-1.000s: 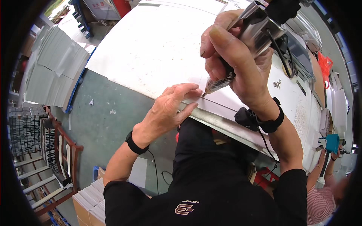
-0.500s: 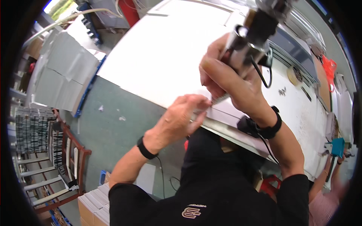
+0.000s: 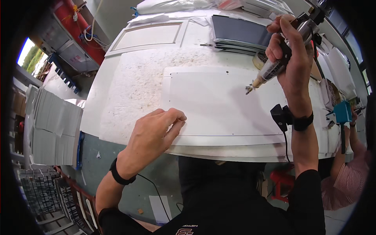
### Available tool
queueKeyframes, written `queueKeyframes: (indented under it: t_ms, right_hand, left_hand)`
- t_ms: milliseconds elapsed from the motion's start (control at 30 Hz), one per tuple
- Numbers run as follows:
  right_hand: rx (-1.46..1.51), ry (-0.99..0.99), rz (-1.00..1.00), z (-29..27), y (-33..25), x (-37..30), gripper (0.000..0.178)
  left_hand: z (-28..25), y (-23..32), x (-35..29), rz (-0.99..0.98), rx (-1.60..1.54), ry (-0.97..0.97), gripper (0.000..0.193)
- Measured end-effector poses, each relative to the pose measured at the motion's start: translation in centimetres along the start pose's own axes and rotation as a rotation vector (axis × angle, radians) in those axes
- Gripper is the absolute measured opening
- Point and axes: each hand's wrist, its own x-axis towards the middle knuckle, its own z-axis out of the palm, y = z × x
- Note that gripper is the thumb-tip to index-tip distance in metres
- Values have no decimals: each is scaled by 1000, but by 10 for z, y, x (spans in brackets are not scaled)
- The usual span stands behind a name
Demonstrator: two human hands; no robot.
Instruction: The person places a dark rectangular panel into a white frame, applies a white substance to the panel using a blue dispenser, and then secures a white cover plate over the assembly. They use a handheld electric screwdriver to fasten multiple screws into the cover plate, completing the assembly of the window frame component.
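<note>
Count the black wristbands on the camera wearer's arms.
2: one wristband at the wrist of the left hand, the other wristband at the wrist of the right hand.

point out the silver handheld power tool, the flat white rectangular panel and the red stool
Silver handheld power tool [image 3: 270, 71], head view: clear sleeve near its tip.
Flat white rectangular panel [image 3: 213, 102], head view: middle of its top face.
Red stool [image 3: 282, 179], head view: its upper part.

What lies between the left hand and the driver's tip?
In the head view, only a bare stretch of white panel shows between the left hand and the tip of the driver.
</note>
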Motion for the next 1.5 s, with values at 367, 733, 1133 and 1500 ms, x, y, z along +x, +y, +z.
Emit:
queueKeyframes:
  t_ms: [367, 733, 1133, 1500]
  right_hand:
    - [43, 158, 89, -59, 1, -16, 21]
    - [65, 184, 154, -80, 11, -18, 29]
    - [132, 185, 183, -76, 10, -14, 28]
    - [448, -61, 98, 44, 13, 24, 24]
  left_hand:
    - [89, 13, 167, 223, 9, -106, 14]
    - [128, 24, 188, 466, 92, -96, 8]
    - [105, 17, 165, 354, 5, -88, 15]
    - [23, -30, 70, -342, -1029, 44, 11]
